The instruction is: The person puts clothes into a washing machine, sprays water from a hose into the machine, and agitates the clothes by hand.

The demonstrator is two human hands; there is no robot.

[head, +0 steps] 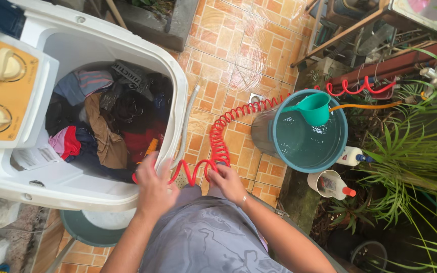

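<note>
A white washing machine [97, 194] stands at the left, its open tub full of mixed clothes [108, 126] in water. My left hand [154, 187] grips the end of a red coiled hose [218, 136] at the tub's front rim, where an orange nozzle [150, 147] points into the tub. My right hand [227, 183] holds the same hose a little further along, just right of the machine. The coil stretches up and to the right across the wet orange tiles toward the plants.
A teal bucket [341, 141] of water with a teal scoop [313, 108] stands at the right. Two white bottles [352, 156] lie beside it near green plants [410, 167]. A grey drain hose [184, 126] hangs on the machine's side. Yellow control dials [2, 64] sit at the far left.
</note>
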